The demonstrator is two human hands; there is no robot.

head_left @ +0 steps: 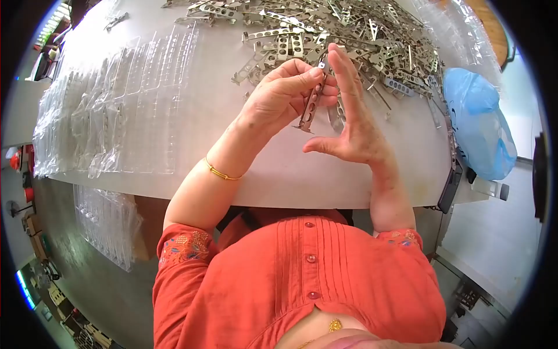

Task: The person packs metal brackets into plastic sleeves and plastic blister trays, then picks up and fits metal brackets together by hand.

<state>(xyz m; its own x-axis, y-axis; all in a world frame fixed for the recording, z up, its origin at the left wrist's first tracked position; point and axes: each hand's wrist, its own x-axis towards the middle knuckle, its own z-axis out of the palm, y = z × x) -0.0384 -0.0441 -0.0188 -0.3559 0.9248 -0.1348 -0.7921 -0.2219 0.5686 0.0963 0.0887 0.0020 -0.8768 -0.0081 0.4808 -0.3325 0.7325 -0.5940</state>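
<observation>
My left hand (pixel 278 98) pinches a narrow metal strip with a row of round holes (pixel 311 108) between thumb and fingers. The strip stands steeply, its flat flanged lower end pointing toward me above the white table (pixel 279 183). Close by on the right, my right hand (pixel 356 125) is raised with the fingers stretched upward and the thumb spread out to the left. Its palm faces the strip, and its fingertips overlap the pile behind. That large loose pile of similar metal strips (pixel 349 29) covers the far side of the table.
Clear plastic trays (pixel 110 116) lie stacked on the table's left side, with more trays (pixel 107 221) below the edge. At the right edge sits a blue plastic bag (pixel 476 125). Clear plastic wrap (pixel 459 35) lies at the far right. One loose metal piece (pixel 117 21) rests far left.
</observation>
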